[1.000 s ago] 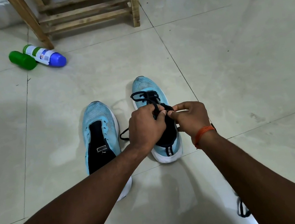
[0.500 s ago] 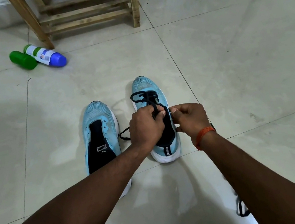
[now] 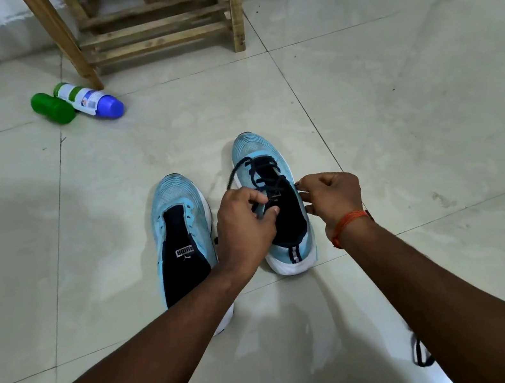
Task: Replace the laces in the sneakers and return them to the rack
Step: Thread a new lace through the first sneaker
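- Joined a second ago, the left hand [image 3: 243,223] and right hand [image 3: 333,197] now part; each pinches the black cord lace [image 3: 268,161].
- The light-blue knit sneaker [image 3: 256,146] sits on the floor [image 3: 396,98], 6 o'clock from the wooden slatted rack [image 3: 154,26]; lacing looks unfinished.

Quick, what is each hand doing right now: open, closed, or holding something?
Left hand: closed, pinching the black shoelace of the partly laced light blue sneaker.
Right hand: closed, pinching that shoelace at the sneaker's edge.
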